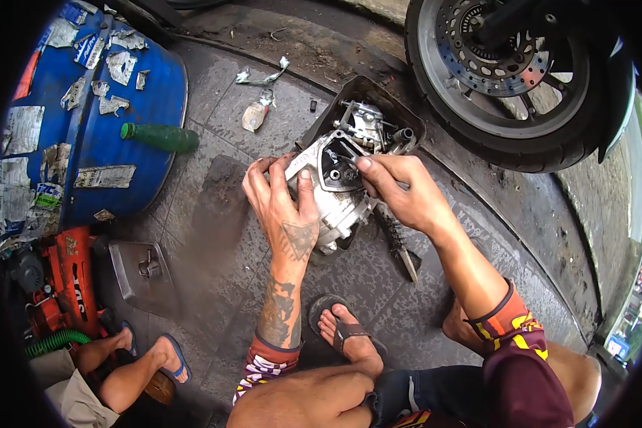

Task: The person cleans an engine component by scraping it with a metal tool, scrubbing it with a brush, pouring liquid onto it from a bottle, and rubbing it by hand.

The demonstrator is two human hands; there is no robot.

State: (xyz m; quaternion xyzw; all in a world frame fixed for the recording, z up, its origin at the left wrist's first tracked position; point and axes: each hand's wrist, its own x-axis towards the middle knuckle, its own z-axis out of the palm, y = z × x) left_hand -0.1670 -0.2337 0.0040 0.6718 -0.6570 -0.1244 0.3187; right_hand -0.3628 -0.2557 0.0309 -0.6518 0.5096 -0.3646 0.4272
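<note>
A silvery metal engine casing (328, 203) rests against a dark, grimy tub (415, 128) in front of me, its dark cavity facing up. My left hand (282, 203) grips the casing's left side, thumb along the rim and fingers curled over the edge. My right hand (406, 189) is closed in a pinch at the right rim of the cavity. From that pinch a thin, slim piece points into the opening; its kind I cannot make out. Below the right hand lies a dark-bristled brush (398, 246), touching or close to the casing.
A motorcycle wheel (506, 78) stands at upper right. At left are a blue drum (121, 107), a green bottle (160, 138), an orange-red machine (71, 278) and a metal tray (132, 274) with small parts. Another person's sandalled foot (171, 357) is at lower left. A crumpled plastic bag (255, 115) lies beyond.
</note>
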